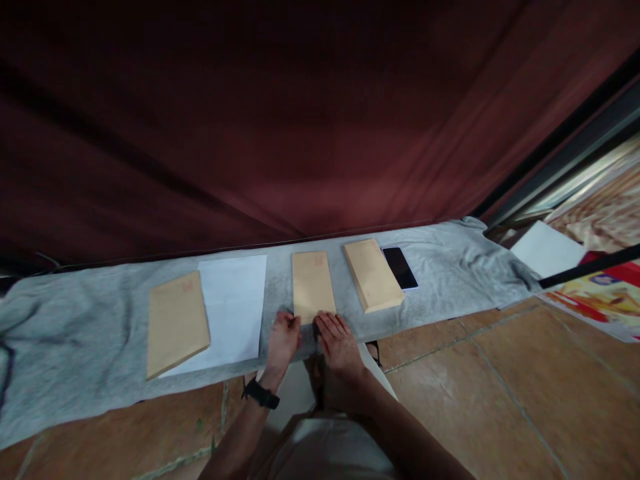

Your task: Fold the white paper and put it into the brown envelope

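Note:
A brown paper envelope [313, 283] lies flat on the grey cloth in front of me, with a small reddish print near its far right corner. My left hand [284, 339] is curled at the envelope's near left corner, fingers closed on its edge. Across the near right edge, my right hand [339, 341] rests with its fingers laid flat on the paper. The fingers hide part of that near edge. To the right sits a thick stack of brown envelopes [373, 273]. On the left, more brown envelopes [177, 323] partly overlap white paper sheets [234, 307].
The grey cloth [445, 267] covers a long, narrow surface. A dark smartphone [399, 268] lies beside the right stack. A dark red curtain [310, 133] hangs directly behind. Tiled floor [450, 400] shows below, and a colourful printed box [605, 300] is at the far right.

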Tool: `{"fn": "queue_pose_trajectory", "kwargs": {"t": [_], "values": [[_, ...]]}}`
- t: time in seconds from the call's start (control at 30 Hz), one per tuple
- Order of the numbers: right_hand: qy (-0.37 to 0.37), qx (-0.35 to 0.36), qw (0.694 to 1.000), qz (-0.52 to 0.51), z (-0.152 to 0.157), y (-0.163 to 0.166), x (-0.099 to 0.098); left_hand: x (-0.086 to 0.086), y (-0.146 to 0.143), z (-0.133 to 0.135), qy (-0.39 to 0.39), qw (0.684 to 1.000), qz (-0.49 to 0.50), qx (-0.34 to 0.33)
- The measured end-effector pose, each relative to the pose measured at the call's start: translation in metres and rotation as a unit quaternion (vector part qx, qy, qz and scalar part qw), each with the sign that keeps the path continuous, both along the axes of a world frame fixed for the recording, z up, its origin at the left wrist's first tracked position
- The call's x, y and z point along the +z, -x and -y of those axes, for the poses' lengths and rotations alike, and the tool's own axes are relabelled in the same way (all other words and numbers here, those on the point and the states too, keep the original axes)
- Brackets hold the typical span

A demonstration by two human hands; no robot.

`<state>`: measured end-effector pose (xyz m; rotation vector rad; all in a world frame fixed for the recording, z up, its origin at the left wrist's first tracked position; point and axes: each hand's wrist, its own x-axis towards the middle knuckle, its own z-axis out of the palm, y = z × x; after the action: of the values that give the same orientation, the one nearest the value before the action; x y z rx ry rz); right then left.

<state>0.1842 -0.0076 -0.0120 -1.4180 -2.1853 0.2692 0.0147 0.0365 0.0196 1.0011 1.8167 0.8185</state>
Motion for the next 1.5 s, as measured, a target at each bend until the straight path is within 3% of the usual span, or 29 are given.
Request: {"fn": "queue_pose_trajectory", "kwargs": {"t": [0.1, 0.17, 0.23, 0.33, 0.5, 0.73, 1.1, 1.5], "values": [[0.005, 0.003, 1.000, -0.003, 0.000, 0.000, 0.000, 0.000, 0.000, 0.017, -0.120, 0.984, -0.122, -0.045], [0.008, 0.006, 1.000, -0.002, 0.001, -0.001, -0.001, -0.004, -0.002, 0.029, -0.231, 0.938, -0.211, -0.149], [0.008, 0.007, 1.000, -0.001, 0.001, -0.001, -0.002, -0.009, -0.005, 0.038, -0.293, 0.880, -0.272, -0.256], [0.005, 0.008, 1.000, 0.006, 0.001, -0.002, -0.003, -0.018, -0.008, 0.044, -0.304, 0.827, -0.339, -0.330], [0.001, 0.012, 1.000, 0.023, 0.001, -0.003, -0.003, -0.026, -0.002, 0.047, -0.310, 0.787, -0.410, -0.341], [-0.009, -0.012, 0.999, 0.037, 0.002, -0.011, -0.002, -0.024, 0.000, 0.055, -0.289, 0.784, -0.450, -0.315], [-0.008, -0.022, 0.998, 0.056, 0.004, -0.015, 0.003, -0.007, -0.022, 0.055, -0.241, 0.779, -0.496, -0.298], [-0.007, -0.027, 0.997, 0.068, 0.004, -0.019, -0.001, -0.003, 0.001, 0.053, -0.233, 0.772, -0.511, -0.297]]}}
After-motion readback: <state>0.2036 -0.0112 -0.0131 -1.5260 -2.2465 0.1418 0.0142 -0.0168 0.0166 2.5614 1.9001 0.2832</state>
